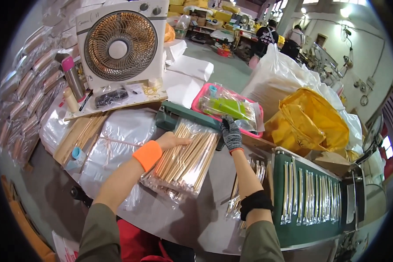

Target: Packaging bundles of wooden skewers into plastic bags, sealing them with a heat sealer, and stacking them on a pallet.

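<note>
A clear plastic bag full of wooden chopsticks (185, 159) lies on the table with its open end under a green heat sealer (185, 117). My left hand (170, 140), bare with an orange wristband, rests flat on the bag's left side near the sealer. My right hand (231, 133), in a grey knit glove, presses down on the right end of the sealer's arm.
A stack of clear bags (113, 144) and loose chopsticks (80, 135) lie at left. A white box fan (120, 43) stands behind. A pink tray (196, 102) holds packets. A green conveyor (310, 196) carries wrapped chopstick pairs at right. Yellow and white sacks (310, 113) sit beyond.
</note>
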A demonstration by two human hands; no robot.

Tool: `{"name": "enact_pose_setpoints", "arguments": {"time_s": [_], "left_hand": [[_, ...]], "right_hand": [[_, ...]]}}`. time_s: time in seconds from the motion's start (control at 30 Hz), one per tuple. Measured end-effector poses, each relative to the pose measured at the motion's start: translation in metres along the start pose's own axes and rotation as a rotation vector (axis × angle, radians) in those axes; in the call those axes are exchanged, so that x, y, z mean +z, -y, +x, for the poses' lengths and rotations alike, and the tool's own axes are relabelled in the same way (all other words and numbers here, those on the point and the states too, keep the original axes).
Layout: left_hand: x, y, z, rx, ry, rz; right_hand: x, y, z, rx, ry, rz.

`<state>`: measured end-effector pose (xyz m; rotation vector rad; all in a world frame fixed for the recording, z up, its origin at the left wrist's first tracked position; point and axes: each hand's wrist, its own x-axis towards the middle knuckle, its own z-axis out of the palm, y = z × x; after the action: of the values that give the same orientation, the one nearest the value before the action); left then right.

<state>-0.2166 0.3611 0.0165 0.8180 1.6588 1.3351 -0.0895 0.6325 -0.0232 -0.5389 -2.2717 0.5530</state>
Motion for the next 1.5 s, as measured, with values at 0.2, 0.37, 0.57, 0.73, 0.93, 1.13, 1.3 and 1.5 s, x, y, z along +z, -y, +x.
{"name": "enact_pose_setpoints", "arguments": {"time_s": [0.2,0.37,0.57,0.73,0.93,1.13,1.3,1.5], "left_hand": [[-0.003,-0.02,-0.214,0.243,-0.233,0.502],[0.016,0.072,-0.47,-0.355,0.02,0.804],[0.025,0.118,-0.588,-0.421,-0.575,1.272],[-0.001,0.193,-0.569,-0.361,-0.638,0.963],[0.015,0.178,-0.552,0.243,-0.383,0.683],[0.042,0.194,-0.59,-0.365,-0.37,-0.025],[0.032,0.153,-0.577,0.453,-0.364,1.172],[0.023,0.168,-0.689,0.271,-0.14,1.258]], "right_hand": [[0.005,0.01,-0.003,-0.003,-0.023,0.134],[0.005,0.035,0.008,-0.139,0.004,-0.178],[0.0,0.013,0.019,-0.064,0.089,0.075],[0.01,0.048,-0.037,0.478,0.283,0.394],[-0.033,0.147,-0.193,0.576,0.176,0.771],[-0.067,0.369,-0.273,0.351,0.258,1.26],[-0.005,0.426,-0.343,0.852,0.676,1.724],[0.065,0.467,-0.38,-0.537,0.463,0.808]]}}
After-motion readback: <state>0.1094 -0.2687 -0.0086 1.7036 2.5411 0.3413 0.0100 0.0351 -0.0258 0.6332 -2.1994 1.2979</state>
